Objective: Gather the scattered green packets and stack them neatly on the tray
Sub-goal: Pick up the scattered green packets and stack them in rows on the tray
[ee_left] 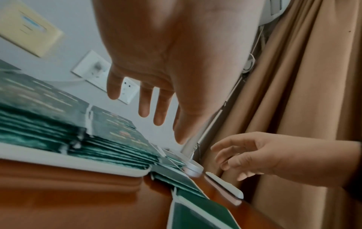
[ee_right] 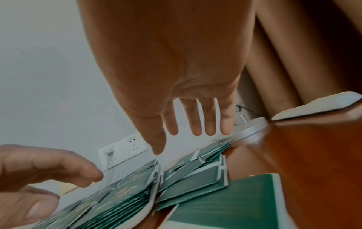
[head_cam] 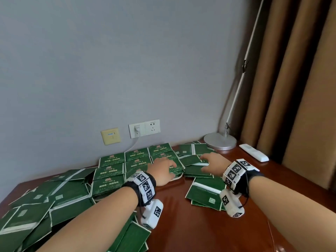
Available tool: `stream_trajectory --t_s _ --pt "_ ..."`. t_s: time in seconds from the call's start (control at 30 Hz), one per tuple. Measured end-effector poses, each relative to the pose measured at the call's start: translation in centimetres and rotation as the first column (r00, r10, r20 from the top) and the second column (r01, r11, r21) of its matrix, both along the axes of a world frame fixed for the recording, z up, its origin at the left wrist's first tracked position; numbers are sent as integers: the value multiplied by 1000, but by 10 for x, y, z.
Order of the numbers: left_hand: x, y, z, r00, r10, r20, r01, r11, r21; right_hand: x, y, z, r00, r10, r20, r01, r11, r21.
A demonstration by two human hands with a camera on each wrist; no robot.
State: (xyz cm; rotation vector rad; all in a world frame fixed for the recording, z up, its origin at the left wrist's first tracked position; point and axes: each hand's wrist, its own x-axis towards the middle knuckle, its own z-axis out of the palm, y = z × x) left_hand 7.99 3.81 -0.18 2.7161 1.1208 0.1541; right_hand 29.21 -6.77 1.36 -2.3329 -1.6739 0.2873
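Observation:
A white tray [head_cam: 177,177] holds rows of neatly stacked green packets [head_cam: 112,171]. My left hand [head_cam: 170,165] hovers with spread fingers over the tray's front right stack [ee_left: 109,148] and holds nothing. My right hand [head_cam: 204,160] reaches over loose packets [head_cam: 197,170] just right of the tray. In the right wrist view its fingers [ee_right: 195,124] are straight and empty above those packets [ee_right: 192,181]. A large heap of scattered packets [head_cam: 45,200] lies left of the tray. Two more packets [head_cam: 205,195] lie under my right wrist.
A silver lamp base [head_cam: 220,141] and a white remote [head_cam: 253,152] sit at the back right of the brown wooden table [head_cam: 190,226]. Brown curtains [head_cam: 300,88] hang on the right. Wall sockets [head_cam: 144,128] with a plugged cable are behind the tray.

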Motion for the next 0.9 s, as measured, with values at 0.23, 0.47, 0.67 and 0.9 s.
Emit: stream_trajectory --t_s 0.23,0.47,0.67,0.9 --pt "52 -28 -12 992 -125 -29 125 992 -30 44 -52 -12 991 -130 -13 129 990 -55" --pt "85 -32 -22 980 -176 -94 170 983 -67 69 -70 -29 977 -203 -60 195 974 -113" --pt "101 -29 -33 967 -223 -121 206 969 -139 74 -55 -46 972 -213 -97 197 968 -155" --pt "100 -24 -39 960 -259 -105 235 952 -198 70 -31 -57 977 -198 -78 179 963 -203"
